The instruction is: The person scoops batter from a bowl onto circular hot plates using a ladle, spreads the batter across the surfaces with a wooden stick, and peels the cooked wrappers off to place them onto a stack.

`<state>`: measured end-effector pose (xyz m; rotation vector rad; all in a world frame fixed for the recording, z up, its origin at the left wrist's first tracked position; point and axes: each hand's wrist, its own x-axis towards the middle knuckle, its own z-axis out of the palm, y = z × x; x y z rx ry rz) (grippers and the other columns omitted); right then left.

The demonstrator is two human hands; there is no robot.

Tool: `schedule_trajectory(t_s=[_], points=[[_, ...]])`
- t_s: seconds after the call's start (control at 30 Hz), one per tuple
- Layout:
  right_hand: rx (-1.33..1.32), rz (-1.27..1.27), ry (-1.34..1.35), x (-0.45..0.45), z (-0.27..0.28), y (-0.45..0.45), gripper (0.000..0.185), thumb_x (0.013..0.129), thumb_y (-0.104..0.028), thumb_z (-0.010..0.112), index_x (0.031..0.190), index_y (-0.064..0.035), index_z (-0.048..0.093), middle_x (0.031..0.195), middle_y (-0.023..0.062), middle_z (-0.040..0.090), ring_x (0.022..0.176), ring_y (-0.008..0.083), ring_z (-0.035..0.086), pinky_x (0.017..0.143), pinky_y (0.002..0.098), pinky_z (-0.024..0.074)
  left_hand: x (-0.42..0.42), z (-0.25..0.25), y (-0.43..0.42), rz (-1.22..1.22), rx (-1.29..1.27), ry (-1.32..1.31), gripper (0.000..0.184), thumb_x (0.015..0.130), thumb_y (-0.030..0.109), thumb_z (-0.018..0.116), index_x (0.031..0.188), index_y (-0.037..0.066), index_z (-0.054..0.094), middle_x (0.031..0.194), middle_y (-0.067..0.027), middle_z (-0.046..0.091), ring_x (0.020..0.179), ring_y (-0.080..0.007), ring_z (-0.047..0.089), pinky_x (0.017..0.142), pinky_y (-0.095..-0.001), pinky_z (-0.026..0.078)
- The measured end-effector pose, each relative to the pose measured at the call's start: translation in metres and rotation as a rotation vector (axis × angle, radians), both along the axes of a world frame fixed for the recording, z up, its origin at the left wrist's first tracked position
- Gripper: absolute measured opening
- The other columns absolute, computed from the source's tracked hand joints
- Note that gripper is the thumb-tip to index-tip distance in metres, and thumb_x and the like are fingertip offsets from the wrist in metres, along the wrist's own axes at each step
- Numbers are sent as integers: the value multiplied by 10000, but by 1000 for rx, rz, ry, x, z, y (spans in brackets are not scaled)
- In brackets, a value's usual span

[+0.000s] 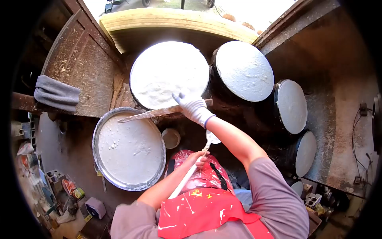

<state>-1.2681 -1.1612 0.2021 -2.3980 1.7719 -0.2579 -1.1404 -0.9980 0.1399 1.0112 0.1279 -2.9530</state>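
Observation:
My bare left hand (pixel 198 158) is closed around the white handle of a long ladle (pixel 184 182). The ladle's white-coated head (pixel 213 137) lies just beyond that hand. My right hand (pixel 193 108), in a pale knitted glove, grips a flat wooden stick (pixel 153 113) near its right end, with fingertips showing over the stick's far side. The stick's coated left end reaches over a wide tub of off-white liquid (pixel 129 153) with bubbles on its surface. Beyond the gloved hand stands a round vessel filled with white material (pixel 169 73).
More dark drums with white tops (pixel 244 71) curve along the right, beside a stained wall (pixel 318 119). A small round container (pixel 171 138) sits between tub and drums. A grey cloth (pixel 57 92) hangs at left, near a wooden panel (pixel 85 67). A wooden beam (pixel 175 20) crosses behind.

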Motion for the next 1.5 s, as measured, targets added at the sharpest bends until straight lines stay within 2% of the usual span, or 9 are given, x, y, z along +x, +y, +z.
schedule_trajectory(t_s=[0.33, 0.53, 0.57, 0.83, 0.97, 1.07, 1.17, 1.27, 1.5], points=[[227, 41, -48, 18, 48, -12, 330, 670, -188, 640, 968, -71, 561, 928, 163, 559, 751, 346, 587, 628, 425, 480, 46, -23, -12, 348, 205, 71, 272, 908, 248, 408, 1072, 34, 445, 592, 35, 369, 355, -23, 292, 352, -158, 245], [187, -48, -83, 33, -32, -21, 212, 784, -150, 459, 941, -34, 542, 893, 165, 583, 762, 338, 599, 645, 439, 473, 42, -19, -11, 126, 25, 22, 295, 908, 262, 408, 1107, 44, 418, 586, 30, 356, 350, -26, 291, 346, -162, 249], [136, -80, -53, 32, -15, -26, 212, 674, -194, 641, 829, -56, 596, 952, 105, 542, 862, 286, 560, 711, 396, 472, 45, -20, -10, 115, 36, 32, 308, 908, 268, 408, 1125, 50, 404, 587, 29, 356, 346, -27, 289, 341, -165, 251], [-250, -423, -493, -27, 110, -22, 192, 698, -211, 653, 822, -70, 617, 816, 124, 599, 701, 302, 573, 631, 379, 450, 73, -48, -16, 201, 105, 13, 270, 898, 263, 437, 1083, 68, 471, 594, 22, 371, 363, -46, 296, 352, -181, 252], [-402, -671, -992, -70, 182, 67, 225, 745, -234, 646, 829, -26, 631, 677, 152, 600, 559, 220, 544, 558, 333, 436, 86, -52, -26, 216, 155, 77, 278, 904, 261, 437, 1083, 52, 475, 586, 37, 397, 366, -39, 331, 352, -178, 273], [-505, -726, -1337, -84, 213, 189, 234, 779, -233, 634, 741, -5, 604, 538, -6, 471, 547, 52, 365, 477, 258, 352, 85, -58, -29, 151, 97, 32, 299, 905, 260, 428, 1089, 28, 470, 607, 27, 440, 373, -35, 364, 344, -170, 299], [-731, -920, -1432, -72, 201, 315, 230, 791, -231, 623, 721, -15, 588, 554, -59, 426, 566, 19, 362, 472, 218, 321, 71, -64, -31, -32, -421, -177, 321, 884, 260, 446, 1076, 4, 461, 642, 7, 500, 405, -31, 437, 378, -144, 378], [-765, -1273, -1419, -32, 175, 445, 209, 788, -218, 623, 738, -18, 587, 596, -60, 473, 572, 28, 410, 505, 208, 350, 46, -58, -30, -70, 82, 119, 355, 907, 238, 414, 1121, -44, 434, 637, 6, 422, 393, -47, 373, 360, -175, 312], [-1274, -2317, -1253, 108, 55, 665, 293, 784, -315, 627, 758, -25, 596, 678, -31, 510, 628, 80, 437, 580, 242, 380, -13, -14, 28, -353, -25, 77, 364, 927, 197, 380, 1175, -70, 391, 651, -2, 375, 415, -54, 363, 385, -169, 312]])
